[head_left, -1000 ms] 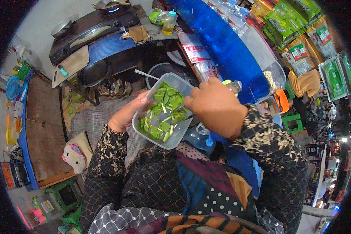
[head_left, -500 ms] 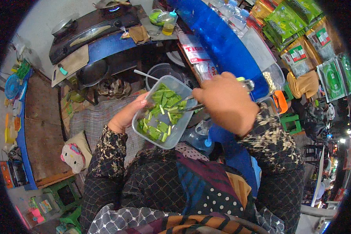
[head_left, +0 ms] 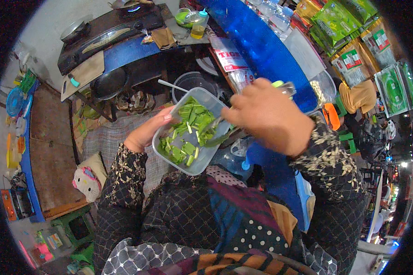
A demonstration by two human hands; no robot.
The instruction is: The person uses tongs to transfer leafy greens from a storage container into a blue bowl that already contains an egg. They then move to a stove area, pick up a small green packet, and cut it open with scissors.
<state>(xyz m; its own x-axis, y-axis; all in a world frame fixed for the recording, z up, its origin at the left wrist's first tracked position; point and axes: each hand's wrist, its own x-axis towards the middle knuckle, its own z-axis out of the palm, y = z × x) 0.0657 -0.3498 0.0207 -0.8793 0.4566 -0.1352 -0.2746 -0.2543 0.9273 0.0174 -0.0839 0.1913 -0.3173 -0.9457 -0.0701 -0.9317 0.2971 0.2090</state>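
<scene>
1. The right hand (head_left: 270,121) was at three o'clock from the container, its fingers curled around a metal-ended implement (head_left: 287,90) with a yellow-green part, perhaps tongs. The fist covered the implement's middle, and its fingertips could not be made out.
2. The left hand (head_left: 147,130), at nine o'clock, held the container, thumb over the rim; its other fingers were hidden beneath.
3. Between the hands, tilted, was a clear plastic container (head_left: 203,161) of cut green leaves (head_left: 190,112) and pale stems.
4. The cutting looked done — every piece in sight was short. The handling of the greens seemed midway: a clump lay near the implement's lower end at three o'clock, a bare patch of base showed, and plenty remained towards twelve and six. Whether the implement gripped that clump, I cannot tell.
5. Just beyond the container, at four o'clock, a clear bottle (head_left: 231,160) was partly covered. At eleven, a pale handle (head_left: 172,85) ran behind the rim, its other end hidden; a clear tub (head_left: 204,81) was at twelve, partly blocked.
6. Farthest, at eleven, was a black stove (head_left: 119,41) with a blue flame — the pan (head_left: 126,4) above it was cut off by the upper edge.
</scene>
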